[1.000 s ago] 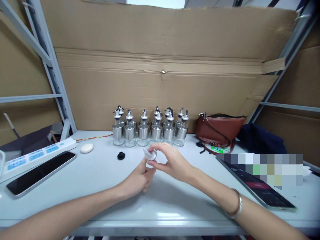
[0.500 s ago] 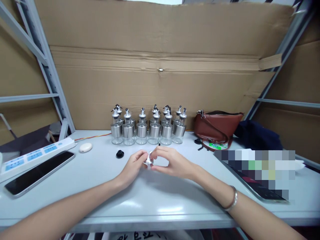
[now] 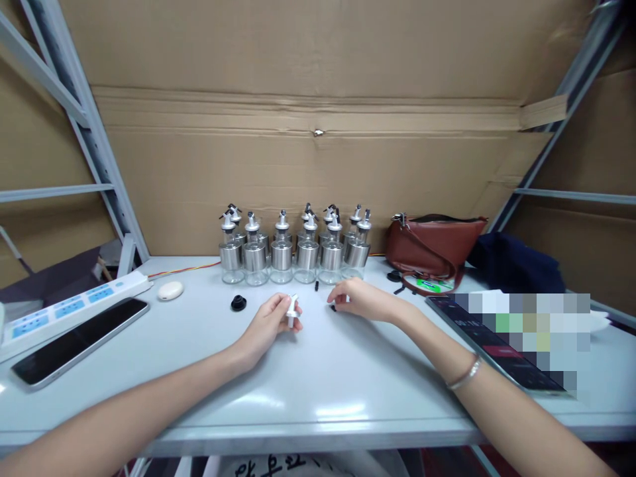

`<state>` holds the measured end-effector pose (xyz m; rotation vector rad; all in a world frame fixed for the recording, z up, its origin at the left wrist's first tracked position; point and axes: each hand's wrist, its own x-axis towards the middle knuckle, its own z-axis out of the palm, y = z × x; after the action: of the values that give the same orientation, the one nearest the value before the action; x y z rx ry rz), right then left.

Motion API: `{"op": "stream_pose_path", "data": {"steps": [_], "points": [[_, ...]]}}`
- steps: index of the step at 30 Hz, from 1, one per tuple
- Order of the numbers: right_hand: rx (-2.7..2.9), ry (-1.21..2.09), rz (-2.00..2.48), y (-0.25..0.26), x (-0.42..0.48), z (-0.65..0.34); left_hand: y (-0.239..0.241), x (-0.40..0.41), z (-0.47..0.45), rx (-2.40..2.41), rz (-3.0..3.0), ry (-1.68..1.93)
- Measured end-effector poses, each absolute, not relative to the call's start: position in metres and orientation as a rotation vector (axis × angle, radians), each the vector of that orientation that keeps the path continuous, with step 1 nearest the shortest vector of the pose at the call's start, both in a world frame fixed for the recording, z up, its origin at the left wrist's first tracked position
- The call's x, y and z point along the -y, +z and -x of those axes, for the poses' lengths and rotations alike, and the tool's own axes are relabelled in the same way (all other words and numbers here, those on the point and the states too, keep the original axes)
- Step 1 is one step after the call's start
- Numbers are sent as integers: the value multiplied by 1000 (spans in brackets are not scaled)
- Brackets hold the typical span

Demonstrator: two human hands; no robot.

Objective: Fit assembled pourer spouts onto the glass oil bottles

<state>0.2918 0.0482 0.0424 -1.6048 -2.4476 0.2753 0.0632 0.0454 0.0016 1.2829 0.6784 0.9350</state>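
Note:
My left hand (image 3: 271, 321) pinches a white pourer spout (image 3: 293, 313) between thumb and fingers, a little above the white tabletop. To the right, my right hand (image 3: 360, 300) is low over the table with its fingers curled down and closed at the tips on a small black part (image 3: 333, 307), mostly hidden by them. Another small black piece (image 3: 317, 286) lies just beyond, between the hands and the bottles. Left of my left hand rests a round black stopper (image 3: 238, 303). Several glass bottles with steel bands (image 3: 281, 257) and pourer tops stand upright in rows behind.
A brown leather bag (image 3: 432, 248) stands back right, with black parts (image 3: 394, 275) beside it and dark blue cloth (image 3: 517, 262) behind. A tablet (image 3: 489, 344) lies right. A power strip (image 3: 74, 308), phone (image 3: 82, 341) and white round case (image 3: 170, 291) lie left. Cardboard (image 3: 308, 179) walls the back.
My right hand has left the pourer spout and moved right, down to the small black part on the table. My left hand keeps the spout, now alone. The view has tipped slightly downward.

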Motion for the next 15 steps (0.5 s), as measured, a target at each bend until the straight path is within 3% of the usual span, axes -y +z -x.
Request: {"op": "stream_pose_path", "data": {"steps": [9,15], "points": [[2375,362,1559,40,-44,-285,6,-41,-64,-696,-1295,911],[1974,735,1079,38,-35,-264,9,-40,-62,-665,-1310,823]]}}
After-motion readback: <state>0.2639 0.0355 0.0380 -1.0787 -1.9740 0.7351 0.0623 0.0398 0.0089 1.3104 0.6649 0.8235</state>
